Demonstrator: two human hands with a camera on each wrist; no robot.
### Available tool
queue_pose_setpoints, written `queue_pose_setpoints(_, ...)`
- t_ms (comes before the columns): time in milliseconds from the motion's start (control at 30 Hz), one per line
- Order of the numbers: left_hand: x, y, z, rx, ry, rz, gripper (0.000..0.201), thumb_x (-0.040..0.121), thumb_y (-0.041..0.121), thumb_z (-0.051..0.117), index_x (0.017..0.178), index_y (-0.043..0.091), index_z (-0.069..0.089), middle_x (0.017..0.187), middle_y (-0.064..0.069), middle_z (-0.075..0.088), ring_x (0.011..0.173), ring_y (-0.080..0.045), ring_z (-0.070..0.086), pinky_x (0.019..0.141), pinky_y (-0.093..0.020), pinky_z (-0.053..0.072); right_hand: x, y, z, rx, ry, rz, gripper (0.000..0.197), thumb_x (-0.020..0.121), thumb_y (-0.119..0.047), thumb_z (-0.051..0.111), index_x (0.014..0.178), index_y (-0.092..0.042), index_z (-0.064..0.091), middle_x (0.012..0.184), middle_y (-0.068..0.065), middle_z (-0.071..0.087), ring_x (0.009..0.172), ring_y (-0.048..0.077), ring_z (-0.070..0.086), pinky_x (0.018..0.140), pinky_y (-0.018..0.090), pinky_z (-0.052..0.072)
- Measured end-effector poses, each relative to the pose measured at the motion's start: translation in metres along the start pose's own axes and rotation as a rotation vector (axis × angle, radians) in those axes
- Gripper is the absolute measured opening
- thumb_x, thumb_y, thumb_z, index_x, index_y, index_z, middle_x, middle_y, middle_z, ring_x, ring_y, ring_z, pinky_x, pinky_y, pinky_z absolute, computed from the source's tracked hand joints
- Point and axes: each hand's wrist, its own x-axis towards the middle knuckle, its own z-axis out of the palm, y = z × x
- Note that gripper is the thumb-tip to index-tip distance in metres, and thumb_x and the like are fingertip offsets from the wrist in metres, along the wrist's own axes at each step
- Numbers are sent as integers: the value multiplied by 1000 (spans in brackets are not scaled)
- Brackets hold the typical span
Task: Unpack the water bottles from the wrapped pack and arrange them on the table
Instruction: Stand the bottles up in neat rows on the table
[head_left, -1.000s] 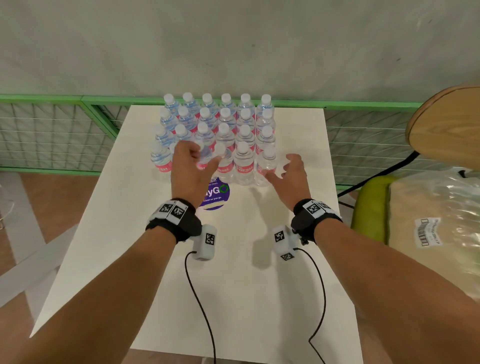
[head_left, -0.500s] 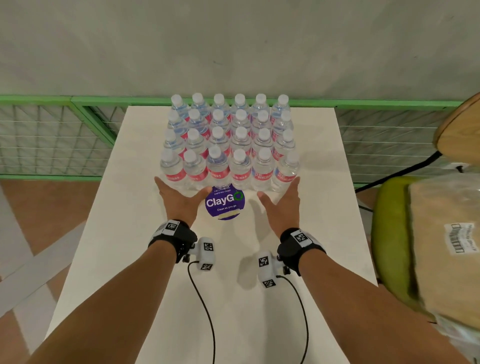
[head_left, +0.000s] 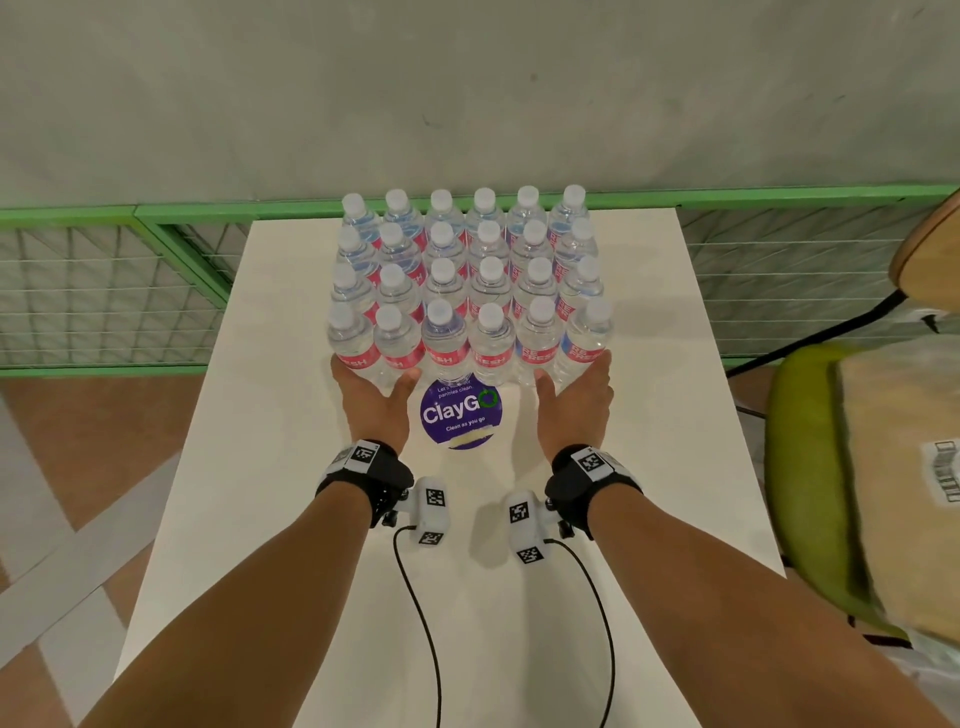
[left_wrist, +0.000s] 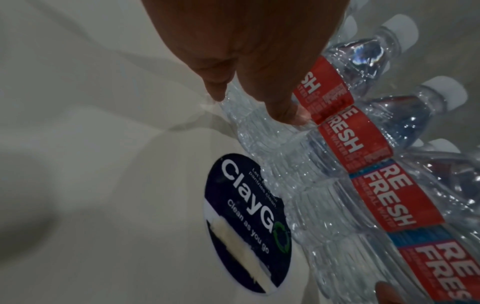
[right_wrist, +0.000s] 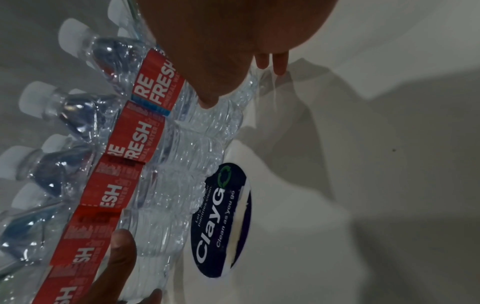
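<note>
Twenty-four water bottles (head_left: 470, 291) stand packed at twelve o'clock; flat left hand (head_left: 371, 402) and right hand (head_left: 574, 400) (both holding nothing) could topple the front row by shoving.

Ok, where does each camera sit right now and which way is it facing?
Head: on the head, facing forward and down at the white table, bottle block, both forearms, left hand, right hand.
Left wrist: along the left hand's fingers at the front-row bottles.
Right wrist: along the right hand's fingers at the same row.
All three share the ClayGo sticker.
</note>
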Motion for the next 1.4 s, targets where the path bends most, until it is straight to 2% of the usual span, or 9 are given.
queue_pose_setpoints(267, 4, 2, -10, -24, -53, 79, 104, 73, 23, 87, 150, 22, 18, 147, 5, 44, 131, -12, 49, 102, -26, 40, 0, 1, -4, 46, -20, 24, 103, 88, -48, 66, 158, -23, -5, 145, 14, 45, 132, 31, 43, 103, 49, 45)
queue_pose_setpoints(433, 4, 2, -8, -31, -70, 84, 99, 77, 22, 84, 151, 21, 18, 149, 3, 40, 134, -14, 45, 107, -30, 39, -2, -2, 1, 48, -9, 29, 105, 88, -52, 64, 155, -29, -14, 138, 19, 48, 126, 35, 50, 100, 53, 46)
queue_pose_setpoints(600, 2, 8, -18, -38, -124, 110, 98, 77, 25, 84, 151, 20, 19, 139, 19, 43, 119, 8, 50, 90, -2, 40, 1, 8, -11, 110, -90, -47, 109, 85, -59, 63, 156, -27, -12, 148, 10, 43, 138, 28, 33, 109, 48, 38)
queue_pose_setpoints(767, 17, 15, -46, -201, 4, -49, 79, 90, 64, 52, 153, 25, 25, 155, 5, 36, 141, -12, 37, 117, -42, 32, 19, 5, -40, 336, -40, -43, 93, 84, -79, 47, 157, -37, 7, 159, -4, 31, 146, 19, 28, 118, 46, 29)
queue_pose_setpoints(867, 42, 28, -56, -414, 8, -182, 85, 84, 79, 36, 148, 23, 41, 149, 5, 46, 134, -14, 45, 116, -42, 33, 36, -9, -52, 544, -4, 13, 75, 93, -67, 46, 156, -32, 25, 156, -9, 36, 140, 7, 39, 116, 35, 35)
queue_pose_setpoints(1000, 71, 39, -54, -505, -216, -254, 87, 84, 82, 27, 146, 24, 46, 145, 5, 53, 135, -18, 48, 115, -42, 34, 56, -29, -60, 837, -131, 193, 67, 99, -63, 36, 151, -21, 39, 138, -15, 50, 108, -6, 56, 89, 18, 46)
queue_pose_setpoints(1100, 81, 43, -47, -582, -404, -244, 70, 95, 70, 22, 141, 27, 52, 139, 2, 59, 131, -22, 54, 107, -41, 40, 68, -34, -55, 847, -301, 267, 74, 94, -73, 29, 153, -28, 36, 147, -9, 49, 125, 10, 54, 96, 27, 45)
queue_pose_setpoints(1233, 77, 44, -38, -605, -432, -278, 59, 100, 60, 27, 138, 25, 55, 134, 0, 62, 125, -20, 59, 104, -39, 43, 71, -36, -48, 848, -383, 277, 66, 94, -73, 31, 139, -31, 55, 111, -12, 73, 102, 8, 69, 84, 29, 54)
queue_pose_setpoints(1400, 82, 38, -41, -584, -473, -287, 58, 100, 57, 31, 143, 23, 50, 140, -3, 58, 130, -23, 54, 111, -44, 36, 78, -31, -46, 816, -507, 220, 73, 89, -80, 28, 142, -36, 51, 131, -7, 65, 122, 15, 61, 102, 37, 46)
